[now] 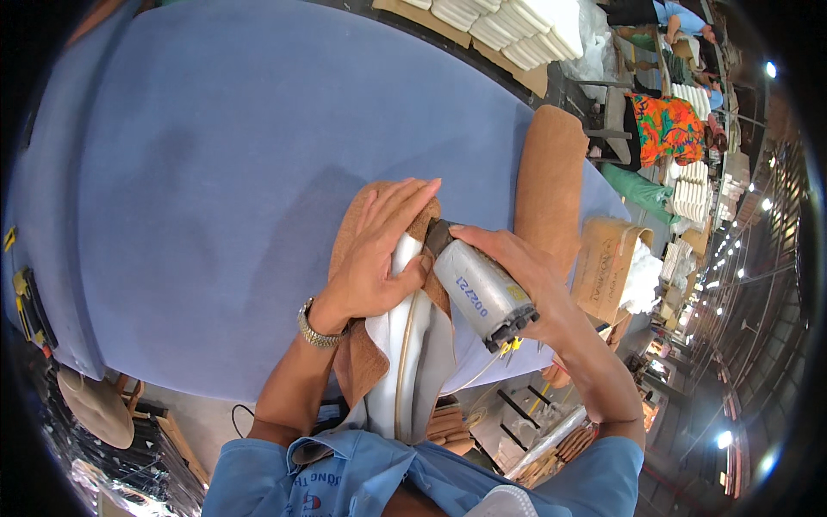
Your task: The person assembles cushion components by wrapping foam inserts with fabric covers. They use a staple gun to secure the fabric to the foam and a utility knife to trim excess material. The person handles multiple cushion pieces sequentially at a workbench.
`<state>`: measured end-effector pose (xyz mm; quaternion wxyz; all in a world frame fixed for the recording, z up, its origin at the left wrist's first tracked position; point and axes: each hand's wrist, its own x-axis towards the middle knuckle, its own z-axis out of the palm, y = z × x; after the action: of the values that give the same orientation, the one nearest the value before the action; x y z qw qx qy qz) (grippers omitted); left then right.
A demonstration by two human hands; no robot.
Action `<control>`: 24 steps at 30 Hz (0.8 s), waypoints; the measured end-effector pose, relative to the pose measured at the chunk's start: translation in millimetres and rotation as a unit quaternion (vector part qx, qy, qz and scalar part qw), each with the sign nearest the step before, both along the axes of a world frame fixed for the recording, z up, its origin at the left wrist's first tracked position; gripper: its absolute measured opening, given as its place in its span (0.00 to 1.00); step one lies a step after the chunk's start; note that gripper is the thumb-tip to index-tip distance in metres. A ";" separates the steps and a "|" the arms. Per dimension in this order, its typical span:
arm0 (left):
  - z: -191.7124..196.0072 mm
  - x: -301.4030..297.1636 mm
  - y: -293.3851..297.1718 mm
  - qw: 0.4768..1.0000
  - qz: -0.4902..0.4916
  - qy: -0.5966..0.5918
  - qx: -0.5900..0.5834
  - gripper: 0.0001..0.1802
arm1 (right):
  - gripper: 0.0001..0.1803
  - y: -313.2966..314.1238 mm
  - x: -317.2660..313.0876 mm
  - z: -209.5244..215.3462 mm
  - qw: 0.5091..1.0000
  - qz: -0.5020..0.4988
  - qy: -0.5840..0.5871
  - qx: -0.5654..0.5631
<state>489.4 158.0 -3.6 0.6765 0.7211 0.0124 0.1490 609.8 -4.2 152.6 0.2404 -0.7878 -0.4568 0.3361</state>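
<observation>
A long brown padded piece [551, 177] lies across the right end of the blue-covered counter [215, 138]. Just past that end stands an open cardboard box [601, 263], white filling [644, 277] spilling from it. Beyond the far edge are stacks of white slabs [508, 30] and crumpled clear plastic [593, 52]. Further right are a green bundle [639, 191] and a person in an orange patterned shirt [668, 129]. Yellow-and-black tools [30, 308] sit by the left edge; a beige rounded pad [96, 407] is below the near left corner.

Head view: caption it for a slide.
Left hand rests on brown fabric and white material; right hand holds a silver cylindrical tool.
</observation>
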 end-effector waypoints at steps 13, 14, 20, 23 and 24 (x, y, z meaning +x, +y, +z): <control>-39.8 77.7 28.1 0.966 -0.100 0.179 -0.157 0.42 | 0.37 28.3 -4.9 -7.3 0.999 0.012 -0.017 0.039; -41.8 81.5 17.2 0.971 -0.081 0.152 -0.166 0.43 | 0.37 27.6 -5.7 3.7 0.999 0.013 -0.017 0.027; -27.0 72.8 16.7 0.982 -0.043 0.119 -0.139 0.31 | 0.39 24.1 6.6 -3.6 0.998 0.045 -0.027 0.018; -31.4 72.9 11.4 0.977 -0.044 0.129 -0.161 0.30 | 0.40 22.7 8.1 -11.9 0.999 0.040 -0.019 0.031; -34.4 74.2 11.5 0.978 -0.048 0.119 -0.161 0.30 | 0.40 22.4 8.8 -12.1 0.999 0.037 -0.022 0.023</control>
<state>563.6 169.4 -38.0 0.7840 0.6147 0.0825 0.0254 618.7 18.2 140.5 0.2358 -0.7720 -0.4983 0.3164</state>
